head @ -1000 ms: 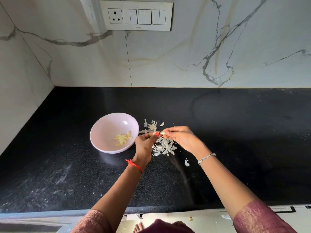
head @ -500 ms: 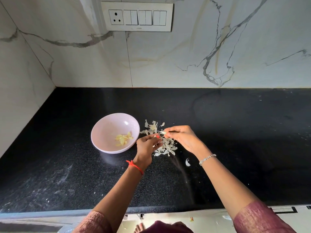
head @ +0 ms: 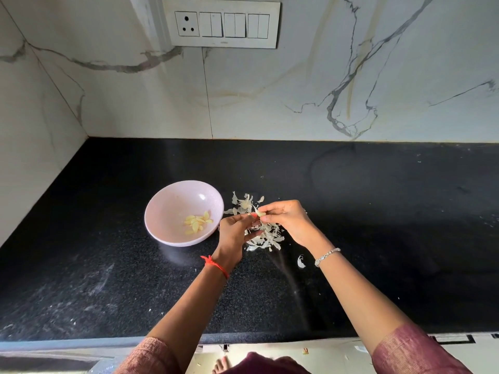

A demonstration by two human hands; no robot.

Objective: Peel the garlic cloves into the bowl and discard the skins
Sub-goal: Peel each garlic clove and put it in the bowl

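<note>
A pale pink bowl [head: 162,209] stands on the black counter with several peeled yellowish cloves [head: 198,223] in its bottom. Just right of it lies a heap of white garlic skins [head: 266,234]. Above that heap my right hand [head: 290,221] pinches a small garlic clove [head: 259,212] between thumb and fingertips. My left hand [head: 234,234] is curled close beside it, its fingertips at the clove's left end; whether they grip the clove or its skin is unclear.
One stray skin [head: 300,261] lies on the black counter [head: 378,238] near my right wrist. Marble walls close the back and left sides, with a switch panel [head: 224,24] on the back wall. The counter's front edge runs below my forearms.
Both hands have stayed over the skin heap, shifting slightly. The clove now shows more clearly at my right fingertips, and my left fingers have curled in nearer to it.
</note>
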